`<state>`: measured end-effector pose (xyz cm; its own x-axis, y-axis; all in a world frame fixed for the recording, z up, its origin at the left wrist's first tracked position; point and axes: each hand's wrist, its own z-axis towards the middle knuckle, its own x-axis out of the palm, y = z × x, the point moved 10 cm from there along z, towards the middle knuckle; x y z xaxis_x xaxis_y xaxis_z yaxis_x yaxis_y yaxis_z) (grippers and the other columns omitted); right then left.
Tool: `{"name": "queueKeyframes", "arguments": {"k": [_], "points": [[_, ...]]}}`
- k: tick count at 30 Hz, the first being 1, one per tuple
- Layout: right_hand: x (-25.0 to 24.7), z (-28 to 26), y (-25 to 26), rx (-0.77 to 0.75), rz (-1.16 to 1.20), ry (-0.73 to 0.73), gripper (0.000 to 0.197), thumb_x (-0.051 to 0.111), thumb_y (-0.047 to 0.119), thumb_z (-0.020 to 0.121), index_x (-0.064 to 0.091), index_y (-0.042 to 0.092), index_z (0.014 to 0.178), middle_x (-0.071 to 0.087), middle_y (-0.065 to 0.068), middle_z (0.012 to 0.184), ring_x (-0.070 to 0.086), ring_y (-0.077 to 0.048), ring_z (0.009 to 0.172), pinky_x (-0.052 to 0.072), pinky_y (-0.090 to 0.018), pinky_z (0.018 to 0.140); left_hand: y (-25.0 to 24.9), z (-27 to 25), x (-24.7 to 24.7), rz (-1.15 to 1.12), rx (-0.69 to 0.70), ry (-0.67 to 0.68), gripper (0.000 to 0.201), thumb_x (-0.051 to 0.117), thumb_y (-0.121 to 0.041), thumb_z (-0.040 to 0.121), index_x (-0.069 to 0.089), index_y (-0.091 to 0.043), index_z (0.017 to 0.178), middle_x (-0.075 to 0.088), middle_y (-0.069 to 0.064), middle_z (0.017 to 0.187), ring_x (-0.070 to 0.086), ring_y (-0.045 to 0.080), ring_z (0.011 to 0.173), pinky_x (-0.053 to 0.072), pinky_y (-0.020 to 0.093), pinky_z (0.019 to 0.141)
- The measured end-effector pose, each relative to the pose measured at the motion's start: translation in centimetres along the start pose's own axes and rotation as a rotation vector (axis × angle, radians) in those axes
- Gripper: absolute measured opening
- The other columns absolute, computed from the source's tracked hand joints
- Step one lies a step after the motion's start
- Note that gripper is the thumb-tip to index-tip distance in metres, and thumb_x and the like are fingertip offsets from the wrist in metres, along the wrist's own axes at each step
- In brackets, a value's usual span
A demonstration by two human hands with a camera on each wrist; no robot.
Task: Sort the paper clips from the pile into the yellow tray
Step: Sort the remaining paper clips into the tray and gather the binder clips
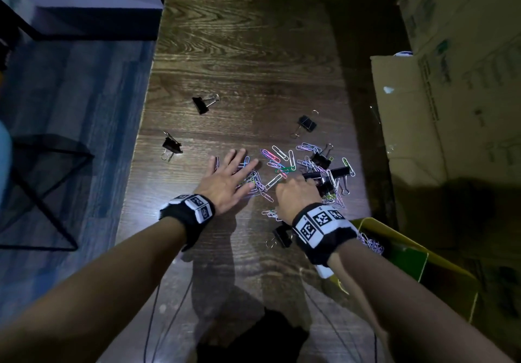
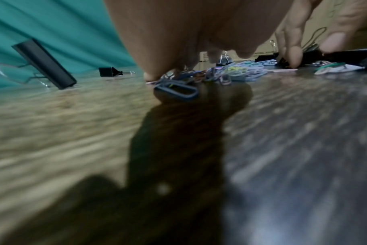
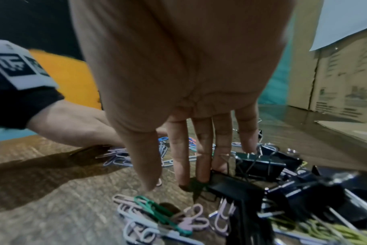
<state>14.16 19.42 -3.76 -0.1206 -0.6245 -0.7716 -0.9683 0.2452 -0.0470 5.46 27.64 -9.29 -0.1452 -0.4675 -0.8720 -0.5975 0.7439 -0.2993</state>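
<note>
Our left fingers (image 1: 239,160) lie straight and spread, flat on the left part of the pile of coloured wire paper clips (image 1: 282,171), so the left hand (image 1: 225,179) grasps nothing. Our right fingers (image 3: 180,157) reach down nearly straight, tips at a black metal binder clip (image 3: 230,187) in the pile's right part; we cannot tell whether the right hand (image 1: 296,193) pinches anything. The pile sits on the dark wood-grain table (image 1: 239,52) toward its right edge, the clips' long axes pointing every way. The yellow plastic tray (image 1: 439,261) stands at the table's near right corner, with a few clips inside. Three more binder clips (image 1: 200,104) lie apart toward the left edge and beyond the pile.
</note>
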Motion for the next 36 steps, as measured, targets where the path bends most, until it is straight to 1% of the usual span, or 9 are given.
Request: {"name": "queueKeyframes", "arguments": {"k": [9, 14, 17, 20, 23, 28, 30, 32, 36], "points": [[2.6, -3.6, 6.3, -0.182, -0.156, 0.047, 0.041, 0.035, 0.018, 0.098, 0.040, 0.006, 0.137, 0.042, -0.017, 0.142, 0.039, -0.033, 0.132, 0.025, -0.047, 0.109, -3.4, -2.4, 3.3, 0.164, 0.137, 0.061, 0.063, -0.001, -0.054, 0.087, 0.006, -0.035, 0.146, -0.005, -0.001, 0.157, -0.011, 0.024, 0.143, -0.005, 0.050, 0.113], [6.2, -5.2, 6.0, -0.150, -0.143, 0.185, 0.038, 0.034, 0.018, 0.101, 0.042, 0.004, 0.136, 0.042, -0.020, 0.139, 0.044, -0.034, 0.126, 0.036, -0.045, 0.102, -3.8, -7.5, 5.8, 0.189, 0.214, 0.007, 0.054, 0.016, -0.044, 0.094, 0.017, -0.029, 0.146, 0.016, 0.001, 0.155, 0.008, 0.028, 0.142, 0.011, 0.054, 0.111], [7.8, -6.2, 5.4, -0.128, -0.124, 0.218, 0.036, 0.042, 0.022, 0.100, 0.048, 0.001, 0.129, 0.050, -0.021, 0.132, 0.051, -0.034, 0.119, 0.044, -0.043, 0.095, -4.1, -10.1, 5.9, 0.117, 0.271, -0.008, 0.056, 0.019, -0.050, 0.094, 0.008, -0.034, 0.146, 0.003, -0.004, 0.155, -0.001, 0.023, 0.143, -0.001, 0.047, 0.116], [7.3, -6.3, 5.3, -0.098, -0.009, 0.119, 0.038, 0.047, 0.015, 0.094, 0.043, 0.002, 0.130, 0.052, -0.020, 0.126, 0.054, -0.033, 0.112, 0.047, -0.041, 0.090, 0.1, -11.0, 3.0, -0.080, 0.005, -0.191, 0.062, 0.015, -0.061, 0.090, 0.013, -0.032, 0.146, 0.010, -0.001, 0.156, 0.009, 0.020, 0.144, 0.013, 0.049, 0.114], [5.5, -5.3, 6.6, -0.131, 0.167, -0.068, 0.054, 0.054, 0.012, 0.090, 0.028, 0.005, 0.138, 0.040, -0.020, 0.131, 0.048, -0.036, 0.116, 0.046, -0.043, 0.091, 4.2, -12.0, 3.4, -0.278, -0.316, -0.203, 0.077, 0.010, -0.062, 0.082, 0.017, -0.021, 0.147, 0.007, 0.003, 0.156, 0.002, 0.021, 0.144, 0.007, 0.049, 0.114], [5.8, -3.7, 9.0, -0.154, 0.264, -0.152, 0.098, 0.078, 0.031, 0.073, 0.016, 0.008, 0.145, 0.029, -0.016, 0.135, 0.033, -0.034, 0.124, 0.039, -0.041, 0.100, -2.1, -12.7, 6.1, -0.337, -0.162, -0.069, 0.093, -0.007, -0.072, 0.077, 0.008, -0.013, 0.147, -0.009, 0.006, 0.154, -0.020, 0.018, 0.138, -0.005, 0.041, 0.116], [6.1, -3.7, 9.0, -0.147, 0.302, -0.159, 0.094, 0.079, 0.032, 0.070, 0.023, 0.010, 0.143, 0.027, -0.015, 0.137, 0.030, -0.034, 0.125, 0.036, -0.039, 0.104, -3.1, -13.4, 6.6, -0.358, -0.127, -0.070, 0.086, 0.008, -0.069, 0.081, 0.008, -0.014, 0.147, -0.006, 0.005, 0.155, -0.013, 0.020, 0.141, 0.002, 0.040, 0.118], [6.7, -3.8, 8.8, -0.139, 0.364, -0.145, 0.085, 0.078, 0.028, 0.073, 0.030, 0.012, 0.141, 0.026, -0.015, 0.139, 0.029, -0.035, 0.129, 0.037, -0.042, 0.105, -2.5, -14.3, 5.1, -0.327, -0.143, -0.201, 0.075, 0.037, -0.054, 0.083, 0.023, -0.015, 0.145, 0.019, 0.011, 0.153, 0.017, 0.029, 0.141, 0.024, 0.044, 0.114], [7.6, -3.5, 8.9, -0.111, 0.383, -0.137, 0.057, 0.070, 0.012, 0.081, 0.044, 0.013, 0.132, 0.039, -0.015, 0.127, 0.045, -0.035, 0.118, 0.046, -0.047, 0.096, -0.5, -15.1, 3.5, -0.223, -0.270, -0.250, 0.065, 0.070, -0.040, 0.070, 0.048, -0.024, 0.129, 0.048, 0.009, 0.120, 0.049, 0.031, 0.102, 0.047, 0.042, 0.089]]}}
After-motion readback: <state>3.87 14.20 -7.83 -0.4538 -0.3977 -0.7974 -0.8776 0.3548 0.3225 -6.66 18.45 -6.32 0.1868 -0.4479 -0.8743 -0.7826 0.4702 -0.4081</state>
